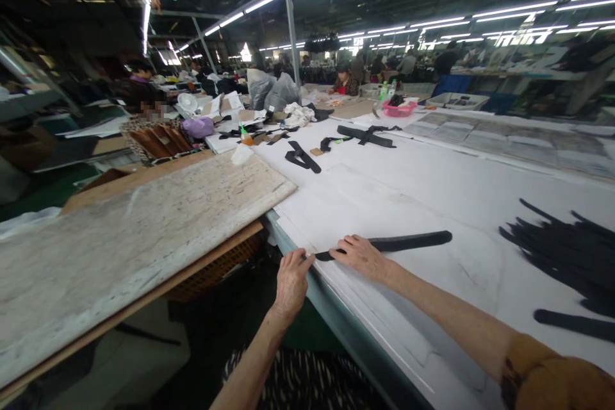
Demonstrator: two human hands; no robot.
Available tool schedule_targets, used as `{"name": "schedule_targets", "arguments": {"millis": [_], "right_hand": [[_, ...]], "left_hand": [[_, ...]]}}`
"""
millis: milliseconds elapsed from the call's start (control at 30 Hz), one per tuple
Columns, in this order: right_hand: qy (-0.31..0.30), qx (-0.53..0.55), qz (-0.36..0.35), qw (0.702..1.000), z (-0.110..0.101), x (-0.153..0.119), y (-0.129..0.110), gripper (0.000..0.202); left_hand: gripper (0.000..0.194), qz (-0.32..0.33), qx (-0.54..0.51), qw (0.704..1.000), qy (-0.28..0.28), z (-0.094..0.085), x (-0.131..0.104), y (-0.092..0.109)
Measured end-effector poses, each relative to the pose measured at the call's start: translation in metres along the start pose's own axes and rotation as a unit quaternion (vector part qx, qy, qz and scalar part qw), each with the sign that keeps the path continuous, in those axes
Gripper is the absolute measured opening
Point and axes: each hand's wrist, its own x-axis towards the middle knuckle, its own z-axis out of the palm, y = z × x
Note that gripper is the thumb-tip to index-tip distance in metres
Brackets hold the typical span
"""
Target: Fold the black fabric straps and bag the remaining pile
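A long, narrow black fabric strip with a rounded far end lies on the white-covered table, its near end by the table edge. My right hand is across the strip, fingers bent and pressed together on it, hiding part of its length. At the table edge, my left hand is closed, thumb and finger pinched at the strip's near tip. Whatever lies under its fingertips is mostly hidden. To the right are a fanned pile of black strips and a single black strip.
A stained pale board adjoins the table on the left. Farther back lie black strap pieces, a small orange glue bottle and a pink basket. A person sits at the left; others work behind.
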Motion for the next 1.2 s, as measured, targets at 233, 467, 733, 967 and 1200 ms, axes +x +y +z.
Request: {"name": "schedule_targets", "arguments": {"millis": [233,467,733,967,1200], "right_hand": [[-0.024,0.027,-0.007,0.999,-0.007,0.0,-0.007,0.024],[-0.02,0.028,-0.031,0.999,-0.015,0.012,-0.028,0.019],[0.014,0.049,-0.061,0.997,-0.003,0.007,-0.018,0.013],[0.054,0.051,-0.07,0.995,0.001,-0.003,-0.01,0.016],[0.095,0.054,-0.055,0.993,0.003,-0.021,-0.001,0.022]], "left_hand": [[0.026,-0.284,-0.291,0.913,0.039,-0.01,-0.007,0.002],[0.042,-0.409,-0.472,0.781,-0.023,-0.01,-0.001,0.018],[0.039,-0.432,-0.504,0.746,-0.041,0.001,-0.003,0.011],[0.04,-0.443,-0.505,0.74,-0.043,0.004,-0.011,0.006],[0.04,-0.449,-0.497,0.741,-0.045,0.011,-0.027,-0.003]]}}
